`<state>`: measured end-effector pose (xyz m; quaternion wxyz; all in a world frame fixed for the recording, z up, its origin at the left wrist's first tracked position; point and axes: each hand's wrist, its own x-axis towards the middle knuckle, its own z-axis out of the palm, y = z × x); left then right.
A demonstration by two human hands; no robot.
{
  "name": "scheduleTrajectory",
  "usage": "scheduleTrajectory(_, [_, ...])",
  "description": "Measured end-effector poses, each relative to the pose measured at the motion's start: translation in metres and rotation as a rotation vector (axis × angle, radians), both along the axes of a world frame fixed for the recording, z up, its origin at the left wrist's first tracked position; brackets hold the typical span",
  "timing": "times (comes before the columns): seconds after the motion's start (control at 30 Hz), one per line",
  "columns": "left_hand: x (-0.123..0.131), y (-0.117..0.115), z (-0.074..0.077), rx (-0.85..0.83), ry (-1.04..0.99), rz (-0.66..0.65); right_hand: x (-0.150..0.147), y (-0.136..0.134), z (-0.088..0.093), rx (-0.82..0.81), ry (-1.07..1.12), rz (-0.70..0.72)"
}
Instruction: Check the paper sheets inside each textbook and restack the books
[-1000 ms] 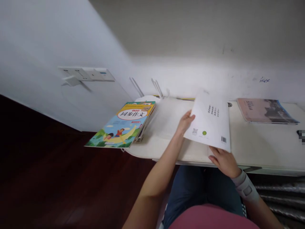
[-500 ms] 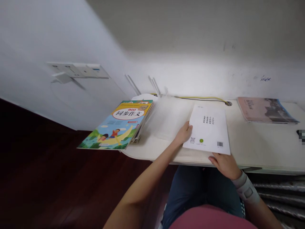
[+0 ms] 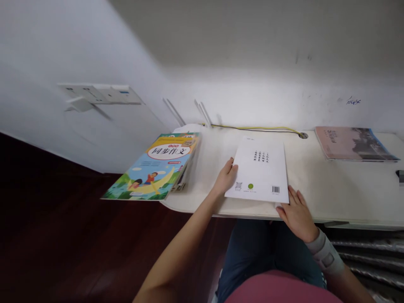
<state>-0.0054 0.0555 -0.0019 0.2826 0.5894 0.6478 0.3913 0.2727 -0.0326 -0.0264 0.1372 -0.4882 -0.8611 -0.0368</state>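
A white booklet (image 3: 259,170) lies flat on the white desk (image 3: 331,189), back cover up, with a barcode near its lower right corner. My left hand (image 3: 226,178) grips the booklet's left edge, fingers curled against it. At the lower right corner rests my right hand (image 3: 295,212), its fingers stretched out flat beside the barcode and its thumb at the bottom edge. A grey band wraps my right wrist.
A stack of colourful books (image 3: 158,168) overhangs the desk's left end. A pinkish book (image 3: 353,143) lies at the back right. A yellow-black cable (image 3: 268,128) runs along the wall to a desk hole. Wall sockets (image 3: 101,93) sit at the left, above dark red floor.
The booklet, tilted up a second ago, now lies flat and has slid left. My right hand's fingers have opened out beside its corner.
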Motion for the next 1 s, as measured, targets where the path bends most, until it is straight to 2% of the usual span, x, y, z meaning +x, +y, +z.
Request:
scheduleTrajectory(0.17, [-0.010, -0.019, -0.006, 0.039, -0.123, 0.011, -0.002, -0.001, 0.002, 0.010, 0.000, -0.020])
scheduleTrajectory(0.3, [-0.026, -0.025, -0.010, 0.046, -0.069, 0.096, 0.010, 0.005, 0.008, -0.023, -0.040, 0.085])
scheduleTrajectory(0.43, [-0.043, -0.022, -0.013, 0.041, 0.089, 0.090, 0.020, 0.008, 0.012, -0.040, -0.068, 0.186])
scheduleTrajectory(0.57, [-0.054, -0.011, -0.015, 0.051, 0.127, 0.006, 0.013, 0.003, 0.011, -0.023, -0.063, 0.126])
scheduleTrajectory(0.73, [-0.057, 0.000, -0.015, 0.037, 0.171, -0.015, 0.003, 0.002, 0.017, -0.033, -0.068, 0.089])
scheduleTrajectory(0.8, [-0.054, -0.001, -0.014, 0.060, 0.287, 0.007, -0.001, 0.005, 0.021, -0.029, -0.057, 0.060])
scheduleTrajectory(0.87, [-0.047, -0.007, -0.012, 0.080, 0.507, 0.049, -0.007, 0.007, 0.024, -0.005, -0.036, 0.046])
scheduleTrajectory(1.0, [-0.026, -0.027, -0.004, -0.002, 0.939, 0.146, -0.023, 0.006, 0.024, 0.010, -0.023, 0.141])
